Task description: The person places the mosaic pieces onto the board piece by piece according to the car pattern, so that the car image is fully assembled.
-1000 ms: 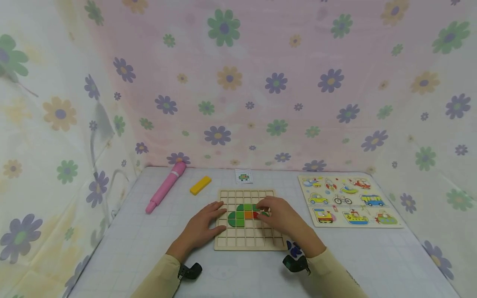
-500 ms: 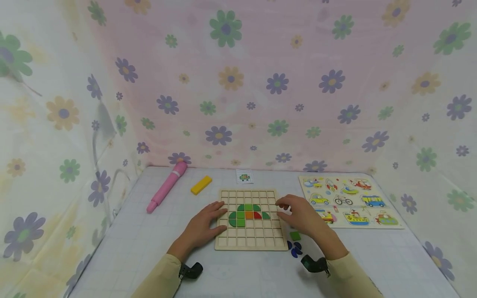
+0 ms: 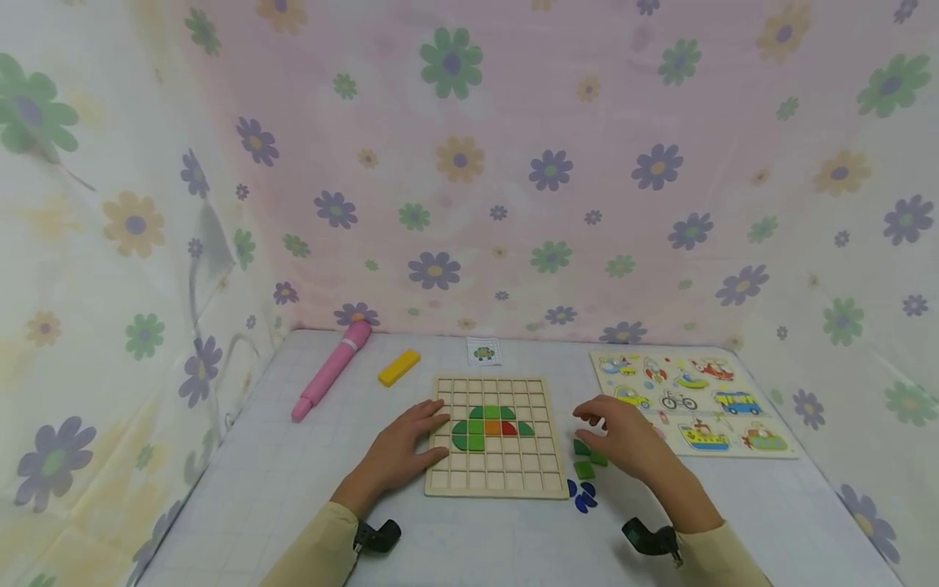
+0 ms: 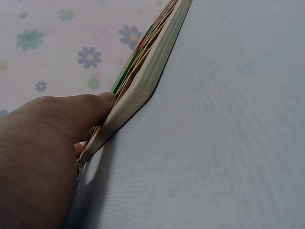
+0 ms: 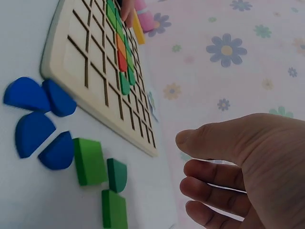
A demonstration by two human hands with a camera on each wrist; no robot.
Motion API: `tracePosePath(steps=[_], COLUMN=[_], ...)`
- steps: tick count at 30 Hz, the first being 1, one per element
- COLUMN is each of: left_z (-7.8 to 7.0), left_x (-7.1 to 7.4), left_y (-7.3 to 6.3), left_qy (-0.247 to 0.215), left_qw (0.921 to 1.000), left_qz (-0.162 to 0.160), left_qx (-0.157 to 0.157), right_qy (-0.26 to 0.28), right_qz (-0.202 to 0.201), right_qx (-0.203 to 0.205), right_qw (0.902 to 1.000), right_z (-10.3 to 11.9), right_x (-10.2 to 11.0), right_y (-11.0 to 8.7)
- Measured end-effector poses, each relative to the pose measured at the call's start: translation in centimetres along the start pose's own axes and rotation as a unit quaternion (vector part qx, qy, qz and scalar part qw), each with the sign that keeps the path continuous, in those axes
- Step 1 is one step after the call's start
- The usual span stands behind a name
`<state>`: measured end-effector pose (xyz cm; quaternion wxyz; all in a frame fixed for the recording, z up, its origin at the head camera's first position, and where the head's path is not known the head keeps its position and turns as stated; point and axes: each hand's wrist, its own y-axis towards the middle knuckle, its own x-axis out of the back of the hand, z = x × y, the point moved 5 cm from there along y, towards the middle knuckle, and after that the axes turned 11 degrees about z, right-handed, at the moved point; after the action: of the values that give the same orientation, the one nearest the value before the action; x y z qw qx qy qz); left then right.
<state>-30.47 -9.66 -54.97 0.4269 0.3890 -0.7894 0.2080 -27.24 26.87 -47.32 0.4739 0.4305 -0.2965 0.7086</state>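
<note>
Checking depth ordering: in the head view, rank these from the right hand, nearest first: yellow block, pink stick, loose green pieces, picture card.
1. Loose green pieces: close by the right hand, just right of the grid board.
2. Picture card: beyond the board's far edge.
3. Yellow block: left of the card.
4. Pink stick: farthest left.

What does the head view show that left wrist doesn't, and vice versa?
Head only: the right hand, the blue pieces and loose green pieces beside the board, the pink stick, yellow block, small card and vehicle puzzle.

Left wrist only: no extra object, just a close, edge-on look at the board, with the thumb of the left hand at its rim.

Both: that hand, the board with green pieces and a bit of red on it, the white table and the flowered cloth.
</note>
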Motion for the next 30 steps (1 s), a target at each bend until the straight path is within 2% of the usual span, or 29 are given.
tracePosePath(steps=[11, 20, 30], left_z=[0.1, 0.1, 0.2], left_x=[-0.2, -0.2, -0.3], left_y=[0.0, -0.1, 0.0], left_qy=[0.004, 0.006, 0.011], left_qw=[1.0, 0.9999, 0.9999], left_qz=[-0.001, -0.003, -0.003], left_qx=[0.004, 0.01, 0.01], right_qy=[0.013, 0.029, 0.015], right_qz=[0.021, 0.033, 0.041], right_qx=[-0.063, -0.058, -0.061], right_qw=[0.9977, 0.9974, 0.9972], right_z=[-2.3, -2.6, -3.2], right_x=[-0.9, -2.0, -2.4], right_y=[-2.0, -2.6, -2.5])
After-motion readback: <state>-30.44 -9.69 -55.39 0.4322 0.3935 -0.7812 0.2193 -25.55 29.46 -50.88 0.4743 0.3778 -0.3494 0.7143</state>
